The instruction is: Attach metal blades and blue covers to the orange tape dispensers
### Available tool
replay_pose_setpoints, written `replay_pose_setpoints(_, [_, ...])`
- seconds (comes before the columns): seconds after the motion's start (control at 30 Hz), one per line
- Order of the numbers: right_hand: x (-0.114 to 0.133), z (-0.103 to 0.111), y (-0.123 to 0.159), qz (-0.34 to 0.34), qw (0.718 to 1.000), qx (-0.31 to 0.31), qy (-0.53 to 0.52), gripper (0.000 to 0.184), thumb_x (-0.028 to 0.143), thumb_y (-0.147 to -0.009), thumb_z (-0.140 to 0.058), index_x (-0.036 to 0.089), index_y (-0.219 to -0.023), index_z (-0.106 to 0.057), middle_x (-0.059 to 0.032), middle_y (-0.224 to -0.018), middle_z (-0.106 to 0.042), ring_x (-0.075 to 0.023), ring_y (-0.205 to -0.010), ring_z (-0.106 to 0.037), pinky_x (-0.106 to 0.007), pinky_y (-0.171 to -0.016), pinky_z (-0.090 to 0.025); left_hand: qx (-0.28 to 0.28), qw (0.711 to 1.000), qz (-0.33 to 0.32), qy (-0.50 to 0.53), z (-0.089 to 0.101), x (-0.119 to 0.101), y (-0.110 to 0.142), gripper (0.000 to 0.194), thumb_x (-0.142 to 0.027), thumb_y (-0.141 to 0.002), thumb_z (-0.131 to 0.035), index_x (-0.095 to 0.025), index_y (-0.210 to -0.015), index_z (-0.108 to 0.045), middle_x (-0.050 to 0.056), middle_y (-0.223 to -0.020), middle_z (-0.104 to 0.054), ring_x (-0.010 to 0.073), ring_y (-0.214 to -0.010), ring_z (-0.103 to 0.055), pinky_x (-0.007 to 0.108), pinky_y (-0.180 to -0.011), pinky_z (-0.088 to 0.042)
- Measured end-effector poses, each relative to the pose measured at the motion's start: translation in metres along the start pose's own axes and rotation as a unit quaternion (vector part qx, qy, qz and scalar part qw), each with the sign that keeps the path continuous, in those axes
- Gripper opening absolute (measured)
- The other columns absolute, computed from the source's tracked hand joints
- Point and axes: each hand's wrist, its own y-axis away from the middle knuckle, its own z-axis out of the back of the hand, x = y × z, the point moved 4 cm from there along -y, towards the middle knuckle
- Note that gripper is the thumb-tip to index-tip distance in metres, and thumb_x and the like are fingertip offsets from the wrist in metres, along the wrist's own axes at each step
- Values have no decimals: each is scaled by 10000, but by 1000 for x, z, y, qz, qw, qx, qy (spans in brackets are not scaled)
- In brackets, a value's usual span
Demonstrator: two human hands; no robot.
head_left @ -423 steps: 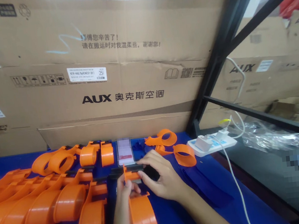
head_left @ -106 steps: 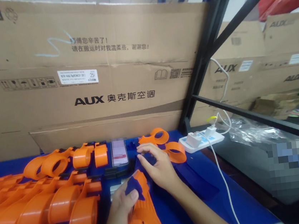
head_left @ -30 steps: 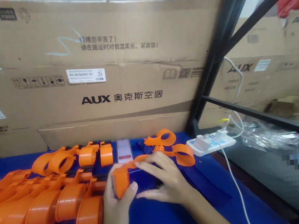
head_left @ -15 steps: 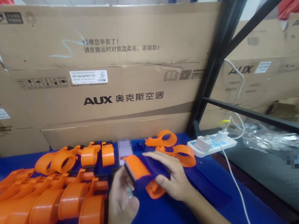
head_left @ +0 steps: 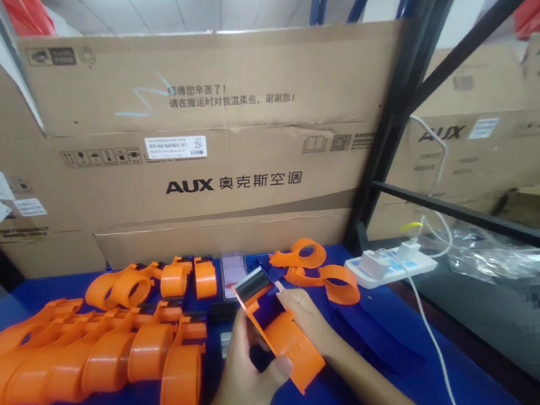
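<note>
An orange tape dispenser [head_left: 294,349] with a dark roller and a toothed metal edge is tilted between my hands, above the blue tabletop. My left hand [head_left: 250,374] is closed on its left side, with the thumb lying on the round orange part. Behind its right side, my right hand [head_left: 307,315] is closed against the dispenser near a dark blue part; most of those fingers are hidden. To the left stand several like orange dispensers [head_left: 180,382] in rows. Two more orange dispensers [head_left: 340,284] lie just beyond my right hand.
A white power strip [head_left: 387,264] with plugs and a trailing cable sits at the right. Dark blue strips [head_left: 378,340] lie by my right forearm. A phone [head_left: 233,272] is at the back. Cardboard [head_left: 232,213] walls the rear; a black rack post [head_left: 388,124] rises at right.
The dispenser has been turned in my hands, so its roller, toothed edge and round part now show. My left thumb has come onto the round part. The camera view has shifted slightly.
</note>
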Motion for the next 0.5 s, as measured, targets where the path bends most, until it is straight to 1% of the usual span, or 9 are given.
replay_pose_setpoints(0.03, [0, -1, -2, 15, 1000, -15, 5, 667, 817, -800, -574, 224, -564, -380, 49, -535, -373, -107, -506, -323, -257, -470, -287, 5, 1000, 6, 22, -2, 1, 0, 923, -473, -777, -834, -322, -1542, -341, 152, -1356, -643, 342, -1171, -643, 491, -1021, -494])
replay_pose_setpoints(0.1, [3, -1, -4, 54, 997, -60, 20, 614, 771, -862, -541, 209, -621, -482, 37, -566, -427, -123, -524, -369, -263, -491, -323, 5, 998, 12, 67, -5, 0, -2, 921, -470, -801, -814, -319, -1548, -298, 160, -1330, -666, 333, -1139, -673, 483, -992, -520])
replay_pose_setpoints(0.17, [12, 2, -3, 87, 992, -87, 41, 541, 697, -939, -487, 195, -785, -616, 10, -635, -524, -144, -554, -450, -269, -516, -378, -14, 994, 11, 111, -7, -5, -2, 876, -471, -812, -804, -312, -1526, -322, 162, -1354, -659, 336, -1204, -655, 468, -1006, -524])
replay_pose_setpoints(0.23, [27, 5, 2, 110, 989, -68, 70, 465, 618, -984, -471, 200, -1020, -671, -32, -778, -635, -168, -621, -548, -280, -562, -452, -52, 989, 10, 138, -6, -12, -1, 781, -478, -839, -774, -311, -1489, -375, 151, -1416, -625, 326, -1290, -608, 456, -1057, -499])
replay_pose_setpoints(0.3, [42, 4, 14, 124, 984, -3, 125, 440, 564, -1006, -464, 219, -1202, -653, -83, -999, -701, -191, -720, -623, -304, -636, -518, -85, 986, 16, 141, -4, -19, 1, 695, -489, -865, -744, -304, -1453, -423, 138, -1428, -622, 312, -1292, -610, 457, -1084, -480])
replay_pose_setpoints(0.37, [54, 1, 33, 141, 968, 52, 199, 456, 529, -991, -526, 248, -1342, -600, -110, -1180, -703, -233, -873, -678, -357, -771, -567, -101, 986, 18, 134, -2, -27, 2, 637, -506, -875, -727, -281, -1414, -473, 139, -1393, -647, 312, -1261, -631, 465, -1081, -481])
replay_pose_setpoints(0.4, [57, -1, 44, 153, 957, 72, 236, 520, 522, -955, -596, 260, -1403, -563, -121, -1275, -678, -276, -1025, -678, -401, -882, -566, -105, 986, 16, 126, -1, -30, 2, 618, -513, -872, -729, -268, -1390, -499, 141, -1368, -662, 314, -1249, -638, 465, -1079, -482])
replay_pose_setpoints(0.47, [58, -7, 65, 175, 939, 74, 288, 704, 499, -877, -718, 268, -1496, -473, -134, -1483, -555, -355, -1328, -545, -504, -1115, -446, -107, 988, 10, 110, 0, -35, 2, 590, -528, -865, -732, -249, -1350, -547, 145, -1352, -669, 319, -1268, -622, 461, -1092, -473])
replay_pose_setpoints(0.5, [56, -9, 73, 178, 937, 57, 295, 733, 473, -884, -716, 266, -1526, -428, -137, -1530, -511, -362, -1391, -491, -534, -1165, -388, -104, 990, 15, 99, 0, -37, 3, 580, -538, -867, -725, -248, -1343, -565, 146, -1368, -659, 321, -1294, -602, 455, -1094, -472])
